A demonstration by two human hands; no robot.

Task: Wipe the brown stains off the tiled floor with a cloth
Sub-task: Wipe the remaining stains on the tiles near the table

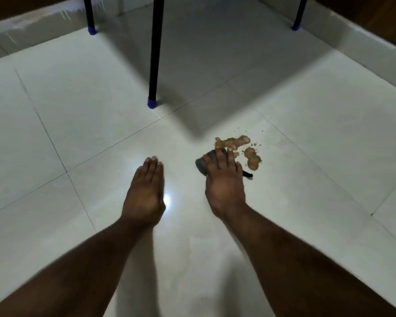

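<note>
— Where's the mess from where you stand?

— The brown stains (240, 149) sit on the tiled floor (306, 124), a little way out from the nearest black table leg (155, 51) and toward the person. Two blotches, with crumbs scattered round them.

— And the cloth?

— The grey cloth (202, 165) is flat on the floor under the right hand (224, 179), on the side of the stains away from that leg. The fingers lie straight over it, pressing down, and the fingertips already touch the edge of the nearer blotch.

— The other hand?

— The left hand (145, 191) is spread flat beside it, holding nothing. Whether it touches the tile I cannot tell.

— So wiping has started?

— Barely, I'd say; most of the brown looks untouched. The next move calls for pushing the cloth forward over both blotches with firm pressure, then gathering the crumbs inward rather than smearing them out.
</note>
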